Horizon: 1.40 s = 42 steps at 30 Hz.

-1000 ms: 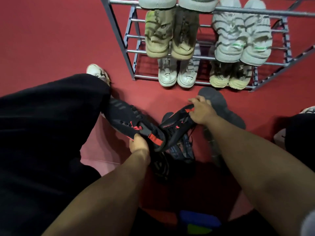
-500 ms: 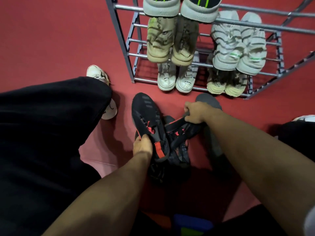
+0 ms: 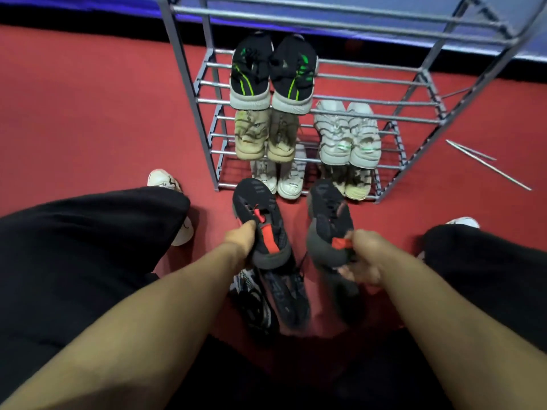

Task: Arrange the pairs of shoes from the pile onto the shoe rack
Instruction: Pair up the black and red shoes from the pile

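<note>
My left hand (image 3: 241, 239) grips one black shoe with a red tab (image 3: 260, 223) by its heel opening, toe pointing at the rack. My right hand (image 3: 362, 255) grips the matching black shoe (image 3: 328, 223) by its heel, held beside the first, a little apart. Both shoes hang just in front of the grey metal shoe rack (image 3: 189, 93). Under my hands the pile of dark shoes (image 3: 275, 297) lies on the red floor. The rack holds a black-and-green pair (image 3: 273, 72), a tan pair (image 3: 265, 134), a grey striped pair (image 3: 347, 137) and two pale pairs on the bottom shelf.
My legs in black trousers (image 3: 88, 247) flank the pile, with white sneakers on my feet (image 3: 165, 182). Two thin metal rods (image 3: 485, 164) lie on the red floor right of the rack. The rack's top shelf bars (image 3: 325, 13) carry nothing.
Both hands have lifted the two black shoes off the pile and turned them side by side, toes toward the rack. The view has tilted up, showing more of the rack.
</note>
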Tool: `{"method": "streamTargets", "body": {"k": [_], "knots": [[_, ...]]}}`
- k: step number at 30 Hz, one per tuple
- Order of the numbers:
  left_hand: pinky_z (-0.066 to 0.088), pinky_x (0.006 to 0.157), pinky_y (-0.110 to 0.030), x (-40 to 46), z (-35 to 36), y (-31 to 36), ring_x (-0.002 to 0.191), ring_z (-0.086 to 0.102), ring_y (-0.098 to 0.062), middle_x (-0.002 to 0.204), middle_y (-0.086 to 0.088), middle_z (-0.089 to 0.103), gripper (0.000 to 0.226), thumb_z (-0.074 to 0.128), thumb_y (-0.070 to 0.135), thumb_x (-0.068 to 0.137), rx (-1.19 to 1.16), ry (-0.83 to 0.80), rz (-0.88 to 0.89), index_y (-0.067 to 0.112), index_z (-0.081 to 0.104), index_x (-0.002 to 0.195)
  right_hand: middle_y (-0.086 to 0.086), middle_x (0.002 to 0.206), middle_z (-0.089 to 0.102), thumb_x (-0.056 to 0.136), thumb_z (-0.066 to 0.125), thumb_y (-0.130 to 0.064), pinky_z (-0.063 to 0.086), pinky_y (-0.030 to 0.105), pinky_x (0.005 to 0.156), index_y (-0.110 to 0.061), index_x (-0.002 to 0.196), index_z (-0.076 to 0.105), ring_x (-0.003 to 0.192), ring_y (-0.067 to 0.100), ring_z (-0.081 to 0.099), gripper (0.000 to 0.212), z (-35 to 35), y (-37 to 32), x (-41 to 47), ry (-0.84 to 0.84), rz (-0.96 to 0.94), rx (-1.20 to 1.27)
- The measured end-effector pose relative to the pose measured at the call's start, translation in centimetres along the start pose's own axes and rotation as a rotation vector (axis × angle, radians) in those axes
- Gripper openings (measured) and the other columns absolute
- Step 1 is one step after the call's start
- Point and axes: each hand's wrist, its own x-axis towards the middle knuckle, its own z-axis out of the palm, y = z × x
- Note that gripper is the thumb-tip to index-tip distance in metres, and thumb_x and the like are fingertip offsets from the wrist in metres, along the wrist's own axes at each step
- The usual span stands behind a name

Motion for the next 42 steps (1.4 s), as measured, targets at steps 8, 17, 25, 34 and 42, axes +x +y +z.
{"method": "streamTargets", "body": {"k": [8, 17, 25, 34, 42], "knots": [[0.051, 0.057, -0.033, -4.5, -2.3, 1.7, 0.059, 0.058, -0.026, 0.073, -0.014, 0.06, 0.008, 0.049, 0.003, 0.087, 0.179, -0.237, 0.154, 0.006, 0.056, 0.087, 0.002, 0.075, 0.06, 0.099, 0.041, -0.008, 0.05, 0.027, 0.047, -0.017, 0.09, 0.059, 0.064, 0.015, 0.055, 0.022, -1.8, 0.2, -6.0, -0.067, -0.099, 0.207], [0.047, 0.047, -0.023, -9.2, 0.6, 5.3, 0.065, 0.051, -0.022, 0.077, -0.011, 0.058, 0.016, 0.047, 0.007, 0.091, 0.378, -0.376, 0.323, 0.014, 0.059, 0.084, -0.004, 0.07, 0.059, 0.099, 0.043, -0.013, 0.04, 0.022, 0.047, -0.024, 0.094, 0.061, 0.058, 0.013, 0.051, 0.021, -8.4, -0.4, -8.6, -0.01, -0.297, 0.214], [0.04, 0.054, -0.024, -9.0, 9.1, 15.4, 0.048, 0.047, -0.017, 0.06, -0.002, 0.056, 0.019, 0.05, 0.012, 0.09, 0.348, -0.307, 0.49, 0.016, 0.056, 0.072, -0.002, 0.049, 0.055, 0.092, 0.05, -0.012, 0.033, 0.013, 0.035, -0.016, 0.082, 0.061, 0.04, 0.012, 0.045, 0.015, -11.8, -9.6, -5.9, 0.142, -0.423, 0.365], [0.06, 0.063, -0.047, -3.3, 16.3, 25.2, 0.07, 0.069, -0.037, 0.09, -0.025, 0.07, 0.022, 0.045, 0.008, 0.086, 0.302, -0.14, 0.546, 0.002, 0.065, 0.094, 0.002, 0.07, 0.054, 0.096, 0.044, -0.013, 0.034, 0.018, 0.044, -0.022, 0.108, 0.055, 0.054, 0.016, 0.045, 0.018, -13.1, -20.9, 2.6, 0.248, -0.522, 0.374], [0.054, 0.051, -0.035, -0.4, 19.6, 28.0, 0.066, 0.057, -0.029, 0.075, -0.016, 0.056, 0.022, 0.036, 0.001, 0.092, 0.426, -0.12, 0.583, 0.005, 0.053, 0.079, 0.015, 0.108, 0.066, 0.092, 0.05, -0.02, 0.037, 0.014, 0.031, -0.015, 0.112, 0.061, 0.054, 0.02, 0.05, 0.023, -14.4, -26.1, 7.3, 0.404, -0.582, 0.187]]}}
